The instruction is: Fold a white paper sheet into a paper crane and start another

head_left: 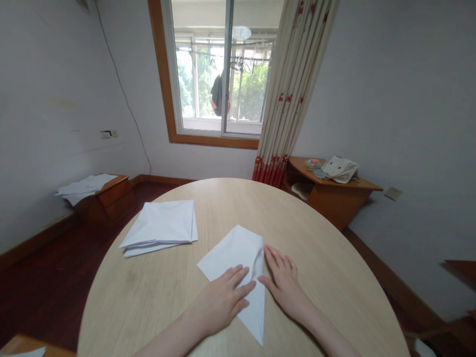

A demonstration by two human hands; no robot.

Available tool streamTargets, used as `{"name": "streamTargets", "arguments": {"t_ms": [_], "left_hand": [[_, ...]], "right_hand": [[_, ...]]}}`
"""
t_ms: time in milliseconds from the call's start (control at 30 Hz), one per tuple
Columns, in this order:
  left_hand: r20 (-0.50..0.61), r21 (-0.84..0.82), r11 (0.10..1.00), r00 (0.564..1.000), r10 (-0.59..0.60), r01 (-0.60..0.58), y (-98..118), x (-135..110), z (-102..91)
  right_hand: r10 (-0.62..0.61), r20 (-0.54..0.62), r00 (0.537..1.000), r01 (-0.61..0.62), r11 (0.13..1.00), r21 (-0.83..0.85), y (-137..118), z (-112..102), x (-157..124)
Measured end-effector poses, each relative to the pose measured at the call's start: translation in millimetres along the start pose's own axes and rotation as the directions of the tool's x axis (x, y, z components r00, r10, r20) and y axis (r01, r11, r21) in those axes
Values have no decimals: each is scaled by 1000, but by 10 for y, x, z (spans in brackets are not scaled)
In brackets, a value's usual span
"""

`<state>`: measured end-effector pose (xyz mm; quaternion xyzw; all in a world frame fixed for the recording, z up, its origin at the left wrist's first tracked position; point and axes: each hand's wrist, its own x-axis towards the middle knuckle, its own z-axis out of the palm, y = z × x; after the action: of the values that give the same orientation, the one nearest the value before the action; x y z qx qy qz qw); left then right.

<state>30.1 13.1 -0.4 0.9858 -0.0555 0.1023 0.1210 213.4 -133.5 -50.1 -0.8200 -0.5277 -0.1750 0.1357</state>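
Observation:
A folded sheet of white paper lies on the round wooden table in front of me, its lower end narrowing to a point. Across its middle rests my left hand, palm down with the fingers spread and holding nothing. At the paper's right edge is my right hand, thumb and fingers apart. Its fingertips touch the edge near a flap that stands slightly raised. Part of the paper is hidden under my left hand.
A stack of folded white paper sits on the table to the left. Beyond are a low cabinet with papers, a corner desk with a cloth bag, a curtain and a window.

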Motion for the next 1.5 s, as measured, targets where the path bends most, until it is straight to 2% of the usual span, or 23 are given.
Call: {"name": "streamTargets", "arguments": {"t_ms": [267, 467, 633, 800, 1133, 1267, 1400, 1500], "left_hand": [[91, 13, 1000, 996, -23, 22, 41, 33, -69], [70, -17, 999, 997, -27, 28, 45, 30, -71], [62, -14, 997, 995, -80, 81, 7, 20, -60], [92, -40, 994, 991, -93, 97, -24, 16, -58], [48, -99, 991, 995, -87, 91, -54, 5, -27], [41, -98, 991, 996, -84, 88, -63, 4, -4], [21, -106, 991, 997, -79, 81, -80, -2, 27], [14, -115, 990, 997, -76, 77, -89, -4, 39]], "right_hand": [[10, 33, 999, -11, 999, 32, -28, -13, -13], [23, 60, 998, -28, 995, 92, -39, -48, -22], [21, 116, 993, -38, 988, 147, -51, -94, -9], [23, 169, 985, -51, 985, 164, -70, -125, 14], [-44, 56, 997, 33, 983, 181, -64, -263, 63], [-47, 67, 997, 39, 993, 109, -127, -351, 86], [-52, 147, 988, 59, 997, -40, -206, -402, 83], [-38, 214, 976, 53, 996, -66, -232, -418, 75]]}}
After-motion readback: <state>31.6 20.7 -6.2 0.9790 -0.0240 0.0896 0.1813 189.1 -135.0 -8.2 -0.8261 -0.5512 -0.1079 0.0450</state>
